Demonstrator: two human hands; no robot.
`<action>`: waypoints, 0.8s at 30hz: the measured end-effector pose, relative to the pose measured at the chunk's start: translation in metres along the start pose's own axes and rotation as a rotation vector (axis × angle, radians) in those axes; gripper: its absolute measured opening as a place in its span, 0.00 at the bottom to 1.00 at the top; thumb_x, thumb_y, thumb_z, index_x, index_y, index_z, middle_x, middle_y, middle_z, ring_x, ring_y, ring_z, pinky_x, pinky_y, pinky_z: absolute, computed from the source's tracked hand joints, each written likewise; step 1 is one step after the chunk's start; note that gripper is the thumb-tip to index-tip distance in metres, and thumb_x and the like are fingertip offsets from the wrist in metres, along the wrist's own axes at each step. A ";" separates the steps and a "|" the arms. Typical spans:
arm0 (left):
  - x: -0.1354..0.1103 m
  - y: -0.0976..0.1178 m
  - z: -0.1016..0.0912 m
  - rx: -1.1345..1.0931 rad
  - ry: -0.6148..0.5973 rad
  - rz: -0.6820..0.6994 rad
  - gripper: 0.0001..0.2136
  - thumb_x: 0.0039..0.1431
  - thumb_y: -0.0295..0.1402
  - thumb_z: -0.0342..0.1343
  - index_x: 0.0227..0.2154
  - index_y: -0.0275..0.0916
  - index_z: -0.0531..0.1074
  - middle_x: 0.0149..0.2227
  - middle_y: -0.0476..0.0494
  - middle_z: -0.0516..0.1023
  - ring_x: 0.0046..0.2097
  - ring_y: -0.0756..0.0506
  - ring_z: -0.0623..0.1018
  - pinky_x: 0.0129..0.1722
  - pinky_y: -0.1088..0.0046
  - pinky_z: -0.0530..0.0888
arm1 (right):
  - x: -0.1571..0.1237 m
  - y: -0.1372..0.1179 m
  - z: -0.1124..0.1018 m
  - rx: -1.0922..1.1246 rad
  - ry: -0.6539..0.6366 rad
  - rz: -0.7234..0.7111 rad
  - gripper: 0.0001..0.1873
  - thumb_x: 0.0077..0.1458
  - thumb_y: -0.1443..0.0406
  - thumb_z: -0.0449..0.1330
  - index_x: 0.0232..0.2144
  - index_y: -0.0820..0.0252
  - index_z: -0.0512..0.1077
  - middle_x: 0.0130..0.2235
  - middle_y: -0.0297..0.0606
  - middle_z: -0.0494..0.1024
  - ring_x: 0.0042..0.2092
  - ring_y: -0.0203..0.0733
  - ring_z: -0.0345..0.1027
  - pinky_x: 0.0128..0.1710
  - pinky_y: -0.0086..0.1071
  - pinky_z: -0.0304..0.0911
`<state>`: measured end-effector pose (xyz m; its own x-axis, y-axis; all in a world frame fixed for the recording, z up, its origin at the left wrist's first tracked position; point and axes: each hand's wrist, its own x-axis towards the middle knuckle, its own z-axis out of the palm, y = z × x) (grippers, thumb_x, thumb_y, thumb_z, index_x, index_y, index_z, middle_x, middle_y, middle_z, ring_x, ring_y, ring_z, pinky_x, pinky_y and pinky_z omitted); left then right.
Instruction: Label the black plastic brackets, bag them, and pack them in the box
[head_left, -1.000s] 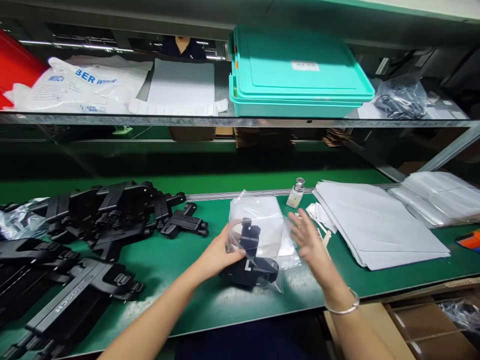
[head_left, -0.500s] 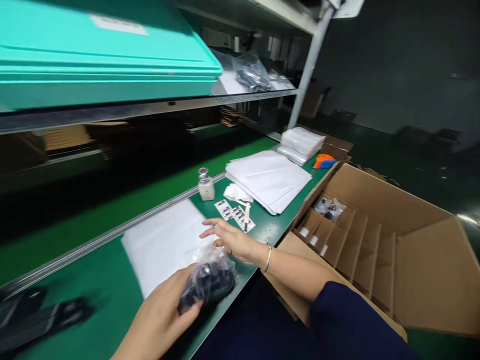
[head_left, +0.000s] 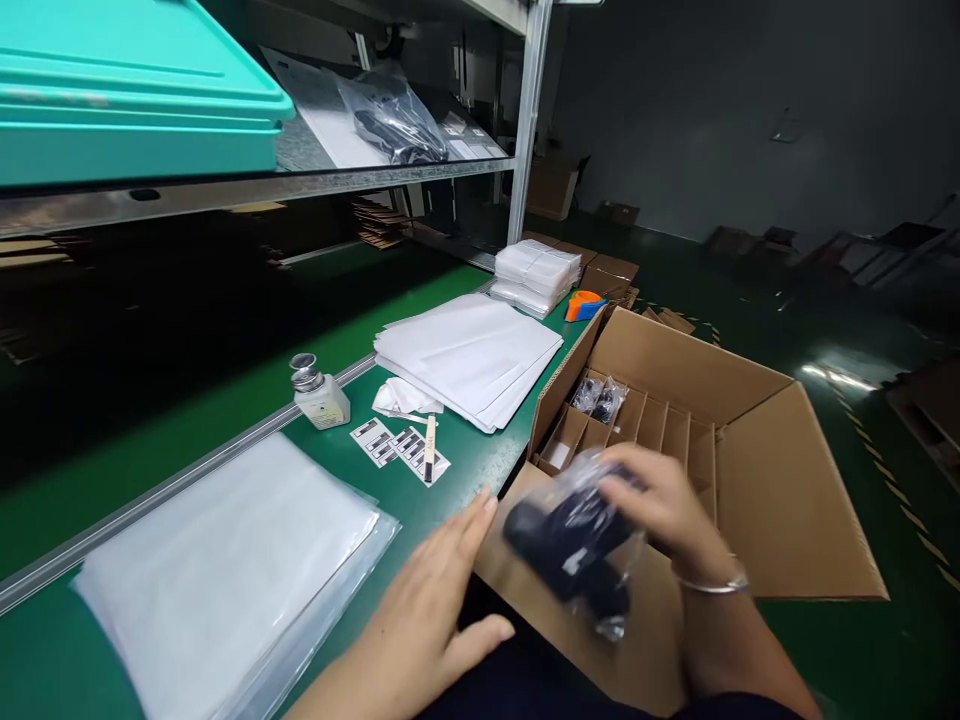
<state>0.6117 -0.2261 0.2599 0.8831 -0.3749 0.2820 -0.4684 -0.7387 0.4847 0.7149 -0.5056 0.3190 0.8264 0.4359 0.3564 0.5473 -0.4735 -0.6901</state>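
Note:
My right hand [head_left: 664,510] is closed on a black plastic part in a clear bag [head_left: 574,545], holding it over the near flap of an open cardboard box [head_left: 757,480] with cardboard dividers. One bagged part [head_left: 598,397] sits in a far cell of the box. My left hand [head_left: 439,590] is open, fingers flat and together, at the edge of the green bench [head_left: 480,460] beside the box, holding nothing.
A stack of clear bags [head_left: 225,560] lies on the bench at left. Beyond are a small pump bottle [head_left: 319,392], label strips with a stick [head_left: 401,448], white sheets [head_left: 469,355], more bag stacks [head_left: 536,275] and an orange-blue tool [head_left: 583,305]. A teal bin [head_left: 135,90] sits on the shelf.
The view swung right to the box. The bagged part passed from my left hand to my right and moved over the box. My left hand opened and rests at the bench edge.

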 end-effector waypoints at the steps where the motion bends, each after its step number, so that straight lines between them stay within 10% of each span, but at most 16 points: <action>1: -0.001 -0.004 -0.001 0.007 -0.009 -0.015 0.39 0.60 0.40 0.57 0.69 0.47 0.44 0.64 0.34 0.65 0.61 0.34 0.72 0.55 0.56 0.75 | 0.001 0.014 -0.018 -0.054 0.239 0.141 0.09 0.58 0.58 0.58 0.36 0.56 0.75 0.35 0.38 0.80 0.35 0.43 0.74 0.35 0.33 0.66; 3: -0.005 -0.012 0.000 0.000 -0.042 -0.051 0.27 0.64 0.39 0.53 0.65 0.47 0.58 0.59 0.38 0.73 0.56 0.37 0.76 0.52 0.60 0.77 | 0.010 0.048 -0.050 -0.269 0.645 0.299 0.12 0.55 0.56 0.60 0.35 0.58 0.75 0.35 0.40 0.80 0.36 0.46 0.73 0.36 0.35 0.64; 5: -0.010 -0.019 0.003 -0.016 -0.091 -0.092 0.20 0.65 0.38 0.50 0.59 0.46 0.66 0.54 0.41 0.78 0.51 0.40 0.80 0.49 0.63 0.79 | 0.028 0.086 -0.072 -0.512 0.788 0.408 0.15 0.56 0.56 0.58 0.39 0.60 0.76 0.39 0.45 0.80 0.40 0.48 0.72 0.40 0.37 0.62; 10: -0.031 -0.029 0.001 -0.030 -0.145 -0.238 0.18 0.65 0.35 0.50 0.56 0.43 0.70 0.52 0.42 0.79 0.51 0.41 0.80 0.50 0.63 0.78 | 0.075 0.153 -0.088 -0.733 0.608 0.650 0.18 0.57 0.60 0.57 0.42 0.69 0.77 0.38 0.61 0.79 0.36 0.49 0.70 0.35 0.39 0.54; 17: -0.061 -0.044 -0.018 -0.099 -0.143 -0.566 0.20 0.66 0.39 0.47 0.58 0.40 0.69 0.58 0.40 0.75 0.56 0.40 0.76 0.57 0.59 0.73 | 0.128 0.170 -0.066 -0.852 0.312 0.568 0.19 0.54 0.61 0.61 0.43 0.70 0.78 0.37 0.69 0.78 0.36 0.57 0.72 0.33 0.43 0.49; 24: -0.081 -0.050 -0.014 -0.166 -0.123 -0.629 0.21 0.68 0.41 0.46 0.59 0.41 0.67 0.60 0.41 0.72 0.59 0.40 0.74 0.59 0.59 0.71 | 0.133 0.211 -0.076 -0.846 0.382 0.886 0.24 0.56 0.64 0.59 0.49 0.80 0.76 0.41 0.79 0.76 0.45 0.68 0.72 0.33 0.46 0.52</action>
<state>0.5637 -0.1508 0.2244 0.9816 0.0316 -0.1885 0.1488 -0.7453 0.6500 0.9497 -0.6056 0.2685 0.8580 -0.4556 0.2372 -0.4094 -0.8855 -0.2197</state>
